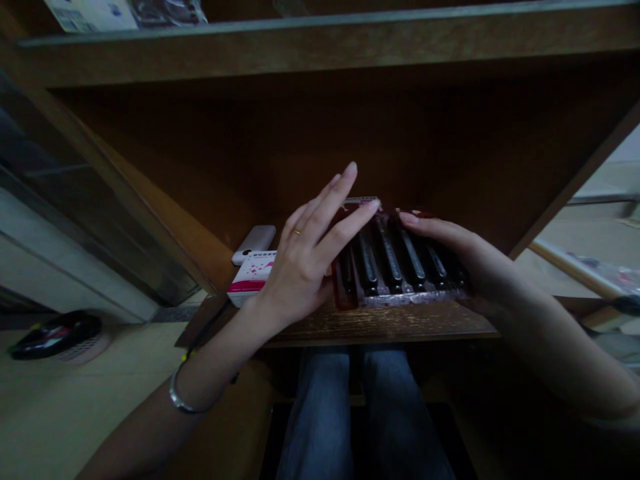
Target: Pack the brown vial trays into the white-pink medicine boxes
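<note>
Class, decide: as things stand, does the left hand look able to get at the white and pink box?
Probably yes. The left hand is close to the white and pink box, hiding its right end from view, and nothing visible covers the left end.

**Two hands close together, left fingers raised, right hand curled**

The left forearm (200,373) rises from the bottom edge, slanting up and to the right, and the left wrist (257,320) carries on nearly in line with it. The left hand (300,257) shows its back. Its index finger (347,230) reaches toward the right hand, apart from the middle finger (330,203), which points higher. Its thumb cannot be made out clearly.

The right forearm (560,353) comes in from the right edge, angled up and to the left. The right hand (465,250) is curled in a grip, its thumb (425,225) extended on top toward the left hand, its other fingers hidden from view. The two hands are near each other but apart.
</note>
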Motion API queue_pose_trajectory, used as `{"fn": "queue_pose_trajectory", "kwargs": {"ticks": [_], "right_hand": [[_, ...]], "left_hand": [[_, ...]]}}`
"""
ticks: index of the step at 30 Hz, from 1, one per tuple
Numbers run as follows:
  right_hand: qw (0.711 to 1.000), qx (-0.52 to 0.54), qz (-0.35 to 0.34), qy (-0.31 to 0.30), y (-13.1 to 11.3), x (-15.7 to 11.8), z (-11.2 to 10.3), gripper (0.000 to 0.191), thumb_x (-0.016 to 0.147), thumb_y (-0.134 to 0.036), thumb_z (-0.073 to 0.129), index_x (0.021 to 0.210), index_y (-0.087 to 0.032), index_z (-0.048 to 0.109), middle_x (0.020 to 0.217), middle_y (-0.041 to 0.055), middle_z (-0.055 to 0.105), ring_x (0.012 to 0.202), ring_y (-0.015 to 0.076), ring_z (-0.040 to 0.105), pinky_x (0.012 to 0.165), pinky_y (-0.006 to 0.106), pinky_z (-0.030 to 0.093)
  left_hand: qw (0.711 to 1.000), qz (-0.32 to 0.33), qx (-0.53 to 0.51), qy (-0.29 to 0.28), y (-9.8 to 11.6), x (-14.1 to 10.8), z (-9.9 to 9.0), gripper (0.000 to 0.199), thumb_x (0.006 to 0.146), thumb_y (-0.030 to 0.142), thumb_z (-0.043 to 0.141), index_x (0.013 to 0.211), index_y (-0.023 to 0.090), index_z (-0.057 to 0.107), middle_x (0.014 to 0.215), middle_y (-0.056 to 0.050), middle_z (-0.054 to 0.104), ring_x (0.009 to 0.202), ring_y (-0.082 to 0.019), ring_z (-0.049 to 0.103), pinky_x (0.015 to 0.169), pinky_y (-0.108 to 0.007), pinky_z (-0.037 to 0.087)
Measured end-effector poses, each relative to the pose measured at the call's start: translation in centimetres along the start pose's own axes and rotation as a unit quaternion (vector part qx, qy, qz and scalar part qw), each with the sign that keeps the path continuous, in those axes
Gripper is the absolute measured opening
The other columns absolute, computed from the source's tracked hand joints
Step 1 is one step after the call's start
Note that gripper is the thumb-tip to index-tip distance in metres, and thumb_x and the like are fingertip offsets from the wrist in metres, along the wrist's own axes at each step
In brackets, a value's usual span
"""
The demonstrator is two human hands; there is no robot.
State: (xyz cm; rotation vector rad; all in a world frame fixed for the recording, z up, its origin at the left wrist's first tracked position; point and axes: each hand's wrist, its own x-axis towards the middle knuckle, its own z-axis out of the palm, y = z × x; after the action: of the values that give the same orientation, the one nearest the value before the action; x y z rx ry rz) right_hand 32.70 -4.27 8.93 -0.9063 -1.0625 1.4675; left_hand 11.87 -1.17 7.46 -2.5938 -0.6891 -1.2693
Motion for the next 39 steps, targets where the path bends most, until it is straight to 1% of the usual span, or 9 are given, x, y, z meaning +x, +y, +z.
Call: {"fn": "queue_pose_trajectory", "kwargs": {"ticks": [3, 7, 11, 16, 24, 27, 31, 35, 39], "right_hand": [[0.999, -0.015, -0.025, 0.013, 0.1, 0.1, -0.2, 0.02, 0.083, -0.039, 0.072, 0.102, -0.032, 0.075, 0.107, -0.0033, 0.077, 0.097, 0.0196, 0.073, 0.087, 0.031, 0.061], [1.0, -0.013, 0.0, 0.02, -0.6, -0.2, -0.6, 0.028, 0.084, -0.049, 0.069, 0.104, -0.032, 0.075, 0.1, -0.0009, 0.078, 0.079, 0.0173, 0.074, 0.065, 0.024, 0.063], [0.997, 0.012, -0.003, -0.079, -1.3, -0.1, -1.6, 0.033, 0.093, -0.049, 0.056, 0.118, -0.031, 0.067, 0.11, 0.0014, 0.075, 0.081, 0.0197, 0.074, 0.056, 0.028, 0.064], [0.979, -0.026, 0.015, -0.2, -1.4, 0.6, -3.1, 0.037, 0.098, -0.051, 0.044, 0.114, -0.024, 0.065, 0.1, 0.0056, 0.075, 0.082, 0.0209, 0.075, 0.066, 0.032, 0.064], [0.952, -0.254, -0.081, -0.15, -1.7, 0.5, -4.0, 0.04, 0.094, -0.038, 0.052, 0.129, -0.021, 0.062, 0.086, 0.0065, 0.077, 0.073, 0.0221, 0.074, 0.07, 0.037, 0.063], [0.887, -0.389, -0.235, -0.08, -0.9, 0.8, -4.2, 0.062, 0.094, -0.029, 0.053, 0.153, -0.028, 0.035, 0.13, 0.0094, 0.066, 0.093, 0.0211, 0.071, 0.08, 0.037, 0.062], [0.733, -0.518, -0.441, 0.008, 0.3, 1.5, -3.6, 0.099, 0.087, -0.01, 0.058, 0.156, -0.045, -0.003, 0.168, 0.0016, 0.012, 0.135, 0.0292, 0.049, 0.098, 0.044, 0.055], [0.605, -0.56, -0.564, 0.044, 1.1, 1.2, -2.7, 0.088, 0.093, -0.01, 0.051, 0.154, -0.052, 0.005, 0.166, -0.0173, -0.001, 0.153, 0.028, 0.016, 0.121, 0.049, 0.035], [0.563, -0.56, -0.601, 0.094, 1.7, 0.6, -2.3, 0.062, 0.1, -0.017, 0.045, 0.152, -0.047, 0.03, 0.162, -0.0145, 0.025, 0.149, 0.0241, 0.03, 0.123, 0.047, 0.031]], "left_hand": [[0.998, 0.042, 0.0, -0.047, -0.1, -0.1, -0.1, 0.045, 0.097, 0.025, 0.049, 0.141, 0.032, 0.045, 0.155, -0.005, 0.045, 0.143, -0.024, 0.042, 0.117, -0.047, 0.031], [0.997, 0.012, -0.066, -0.028, -0.2, 0.1, -0.3, 0.038, 0.092, 0.021, 0.06, 0.13, 0.024, 0.056, 0.133, -0.007, 0.065, 0.127, -0.021, 0.059, 0.113, -0.043, 0.039], [0.983, -0.055, -0.175, 0.023, 0.0, 0.4, 0.1, 0.043, 0.08, 0.03, 0.077, 0.12, 0.02, 0.064, 0.123, -0.008, 0.07, 0.111, -0.02, 0.067, 0.096, -0.032, 0.053], [0.937, -0.194, -0.269, 0.107, 0.5, 0.8, 0.5, 0.041, 0.07, 0.039, 0.085, 0.102, 0.019, 0.07, 0.101, -0.004, 0.076, 0.089, -0.02, 0.072, 0.08, -0.03, 0.059], [0.84, -0.335, -0.403, 0.139, 1.6, 1.3, 0.0, 0.035, 0.077, 0.05, 0.077, 0.092, 0.018, 0.074, 0.098, -0.004, 0.076, 0.097, -0.024, 0.071, 0.084, -0.032, 0.058], [0.784, -0.396, -0.46, 0.134, 2.2, 1.5, -0.2, 0.034, 0.075, 0.047, 0.079, 0.09, 0.016, 0.075, 0.095, -0.005, 0.076, 0.103, -0.028, 0.07, 0.088, -0.035, 0.058], [0.717, -0.458, -0.518, 0.081, 2.5, 1.5, -0.6, 0.033, 0.077, 0.049, 0.075, 0.087, 0.017, 0.075, 0.086, -0.005, 0.076, 0.082, -0.025, 0.073, 0.066, -0.032, 0.061], [0.672, -0.497, -0.549, 0.02, 2.9, 1.4, -0.7, 0.038, 0.076, 0.052, 0.075, 0.091, 0.018, 0.076, 0.083, -0.006, 0.076, 0.06, -0.021, 0.069, 0.044, -0.027, 0.053], [0.661, -0.497, -0.562, 0.013, 3.8, 1.6, -0.6, 0.037, 0.08, 0.046, 0.072, 0.106, 0.019, 0.073, 0.096, -0.006, 0.077, 0.087, -0.025, 0.074, 0.072, -0.034, 0.061]]}}
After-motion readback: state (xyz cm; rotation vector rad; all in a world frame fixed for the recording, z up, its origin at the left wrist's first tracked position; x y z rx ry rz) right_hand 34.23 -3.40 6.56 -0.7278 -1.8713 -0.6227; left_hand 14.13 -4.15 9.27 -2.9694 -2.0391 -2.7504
